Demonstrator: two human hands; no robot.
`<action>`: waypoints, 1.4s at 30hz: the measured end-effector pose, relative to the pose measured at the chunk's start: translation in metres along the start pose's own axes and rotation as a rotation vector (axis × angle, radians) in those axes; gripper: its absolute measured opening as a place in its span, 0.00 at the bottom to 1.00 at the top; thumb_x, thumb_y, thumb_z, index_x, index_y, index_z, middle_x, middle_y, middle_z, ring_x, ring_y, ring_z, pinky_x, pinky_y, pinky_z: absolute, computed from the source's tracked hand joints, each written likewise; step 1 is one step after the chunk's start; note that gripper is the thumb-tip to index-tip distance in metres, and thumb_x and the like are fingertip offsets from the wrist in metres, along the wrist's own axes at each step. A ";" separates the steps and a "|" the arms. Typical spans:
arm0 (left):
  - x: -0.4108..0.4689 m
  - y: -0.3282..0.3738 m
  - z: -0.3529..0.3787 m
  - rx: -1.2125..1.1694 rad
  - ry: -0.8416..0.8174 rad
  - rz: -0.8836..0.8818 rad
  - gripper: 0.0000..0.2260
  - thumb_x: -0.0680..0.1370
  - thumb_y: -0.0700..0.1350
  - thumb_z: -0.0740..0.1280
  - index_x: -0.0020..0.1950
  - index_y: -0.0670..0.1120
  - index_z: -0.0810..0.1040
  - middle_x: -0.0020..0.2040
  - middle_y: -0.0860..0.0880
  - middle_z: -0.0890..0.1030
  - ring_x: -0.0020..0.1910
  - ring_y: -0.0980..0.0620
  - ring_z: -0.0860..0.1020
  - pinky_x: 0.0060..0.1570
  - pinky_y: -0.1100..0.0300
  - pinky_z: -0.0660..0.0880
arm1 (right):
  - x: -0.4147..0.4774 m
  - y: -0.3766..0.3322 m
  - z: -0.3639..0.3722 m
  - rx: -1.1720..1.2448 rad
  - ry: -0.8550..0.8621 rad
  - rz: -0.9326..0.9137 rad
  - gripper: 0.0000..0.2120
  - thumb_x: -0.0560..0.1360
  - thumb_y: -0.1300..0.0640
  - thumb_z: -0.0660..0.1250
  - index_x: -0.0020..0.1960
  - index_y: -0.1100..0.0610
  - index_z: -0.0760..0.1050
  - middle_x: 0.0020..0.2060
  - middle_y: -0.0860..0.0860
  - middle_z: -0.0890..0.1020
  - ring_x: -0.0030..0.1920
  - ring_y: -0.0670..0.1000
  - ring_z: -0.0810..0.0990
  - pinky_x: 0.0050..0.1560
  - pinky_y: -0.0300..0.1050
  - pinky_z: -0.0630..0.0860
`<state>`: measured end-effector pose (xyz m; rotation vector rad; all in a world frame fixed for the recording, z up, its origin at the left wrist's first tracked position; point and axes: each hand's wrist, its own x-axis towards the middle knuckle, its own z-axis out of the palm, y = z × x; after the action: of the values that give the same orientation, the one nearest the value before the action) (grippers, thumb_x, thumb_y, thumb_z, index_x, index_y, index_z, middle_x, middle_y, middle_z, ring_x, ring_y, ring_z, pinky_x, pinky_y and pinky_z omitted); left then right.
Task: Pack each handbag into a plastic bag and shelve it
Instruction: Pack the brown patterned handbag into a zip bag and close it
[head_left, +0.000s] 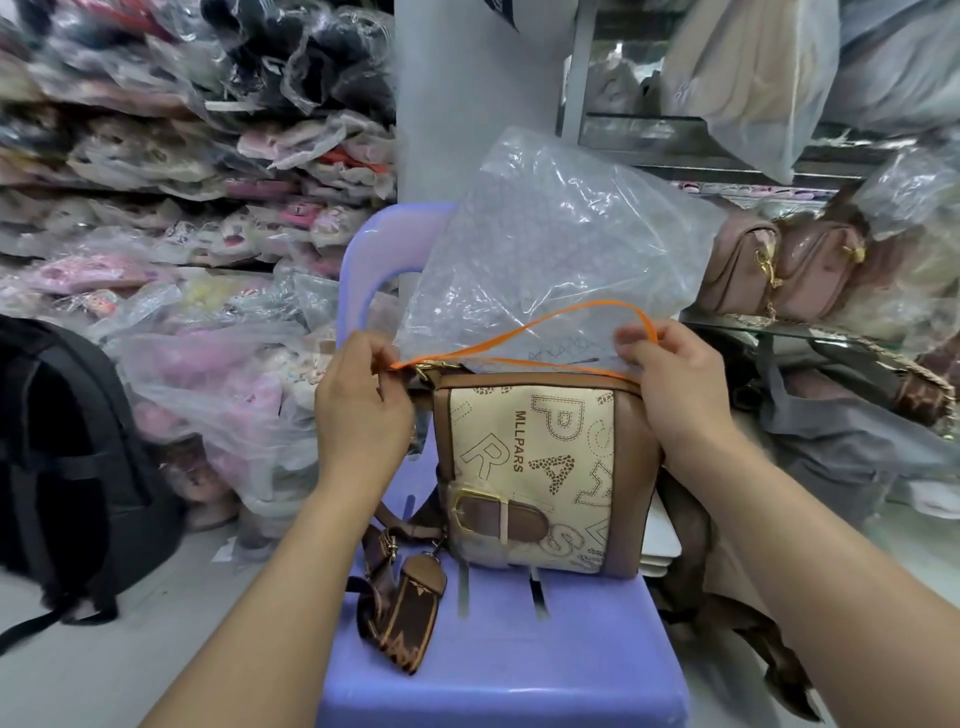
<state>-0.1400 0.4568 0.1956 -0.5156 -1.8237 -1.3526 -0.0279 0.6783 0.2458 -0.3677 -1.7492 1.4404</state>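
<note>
Handbag (540, 467), brown and cream, lettered front: stands upright on the seat of a purple plastic chair (498, 665), top edge away from the person, patterned strap (405, 597) trailing over the seat at left. Plastic bag (545, 249), clear, with orange rim (519, 332): held just beyond the handbag's top, mouth facing it, body rising up and away. Left hand (358, 400): pinches the rim at the handbag's left top corner. Right hand (675, 384): pinches the rim at the right corner. Judgement: the mouth lies in line with the handbag's long axis; drawing it toward the person would sleeve the handbag, both hands equally near.
</note>
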 end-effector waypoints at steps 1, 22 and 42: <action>0.000 0.002 0.000 -0.027 -0.031 -0.122 0.10 0.76 0.32 0.61 0.46 0.48 0.71 0.40 0.53 0.76 0.40 0.50 0.73 0.40 0.57 0.69 | 0.000 0.000 0.000 -0.011 0.008 0.000 0.09 0.77 0.62 0.69 0.43 0.49 0.81 0.41 0.47 0.83 0.46 0.48 0.81 0.56 0.45 0.77; 0.028 0.004 -0.020 -0.187 -0.186 -0.252 0.09 0.76 0.35 0.70 0.40 0.48 0.76 0.39 0.45 0.83 0.39 0.45 0.84 0.39 0.48 0.82 | 0.006 0.005 -0.002 0.125 0.011 -0.028 0.08 0.76 0.61 0.75 0.47 0.50 0.78 0.46 0.53 0.83 0.43 0.49 0.80 0.49 0.46 0.78; -0.020 0.000 0.010 -1.063 -0.384 -0.774 0.17 0.79 0.42 0.55 0.49 0.39 0.82 0.46 0.42 0.84 0.47 0.46 0.82 0.49 0.57 0.78 | 0.011 0.031 0.000 0.050 0.159 0.120 0.12 0.74 0.68 0.69 0.39 0.51 0.77 0.37 0.49 0.79 0.34 0.45 0.75 0.29 0.29 0.72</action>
<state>-0.1310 0.4689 0.1785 -0.6404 -1.4829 -2.9526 -0.0430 0.6957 0.2218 -0.5526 -1.5839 1.4938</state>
